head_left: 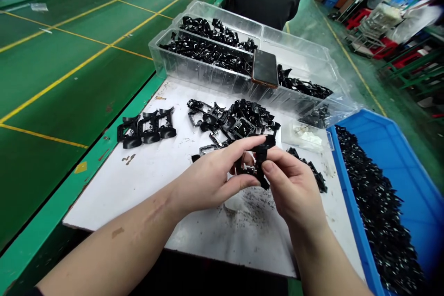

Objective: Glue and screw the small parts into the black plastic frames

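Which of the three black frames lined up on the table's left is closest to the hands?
The rightmost black plastic frame; the middle one and leftmost one lie farther from the left hand, nearer the green table edge.

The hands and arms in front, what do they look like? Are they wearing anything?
The left hand and right hand are bare: no gloves, rings or watch show. The left forearm has a small patchy mark and a streaky one nearer the wrist. A dark sleeve edge peeks in bottom left.
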`<state>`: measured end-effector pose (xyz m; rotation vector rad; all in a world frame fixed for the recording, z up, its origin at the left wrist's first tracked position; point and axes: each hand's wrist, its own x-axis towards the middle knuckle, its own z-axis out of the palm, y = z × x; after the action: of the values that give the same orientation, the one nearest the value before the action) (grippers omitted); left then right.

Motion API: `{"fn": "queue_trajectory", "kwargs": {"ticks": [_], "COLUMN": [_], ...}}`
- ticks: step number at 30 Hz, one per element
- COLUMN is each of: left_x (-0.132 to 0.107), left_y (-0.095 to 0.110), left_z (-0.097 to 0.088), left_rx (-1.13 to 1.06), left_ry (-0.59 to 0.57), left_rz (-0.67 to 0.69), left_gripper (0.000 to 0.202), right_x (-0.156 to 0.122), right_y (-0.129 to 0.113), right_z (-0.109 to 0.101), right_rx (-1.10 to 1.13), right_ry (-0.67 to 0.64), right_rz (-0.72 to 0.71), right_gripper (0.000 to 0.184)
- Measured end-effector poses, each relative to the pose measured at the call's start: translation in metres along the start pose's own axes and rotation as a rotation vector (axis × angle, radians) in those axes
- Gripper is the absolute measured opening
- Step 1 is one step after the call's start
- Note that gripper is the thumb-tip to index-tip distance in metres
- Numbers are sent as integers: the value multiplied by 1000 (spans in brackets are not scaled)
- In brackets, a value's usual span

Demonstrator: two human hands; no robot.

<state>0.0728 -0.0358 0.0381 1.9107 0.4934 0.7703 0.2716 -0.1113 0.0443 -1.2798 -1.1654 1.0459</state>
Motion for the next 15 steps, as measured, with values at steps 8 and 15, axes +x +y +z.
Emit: {"fn": "queue_trajectory", "kwargs": {"ticks": [8, 15], "left_x": [1, 0], "left_y": [-1, -4], "left_z": [-1, 2], "left_rx": [59, 60], "left_ry": [8, 34], "left_rz": [33, 21], "left_gripper": [63, 61], "right_x": [1, 1], "right_y": [-1, 2], "right_z": [-3, -5], "right_rx": [-62, -78], "right_ry": [-16, -18], "right_rz": [-39, -22], "right_gripper": [16, 14]}}
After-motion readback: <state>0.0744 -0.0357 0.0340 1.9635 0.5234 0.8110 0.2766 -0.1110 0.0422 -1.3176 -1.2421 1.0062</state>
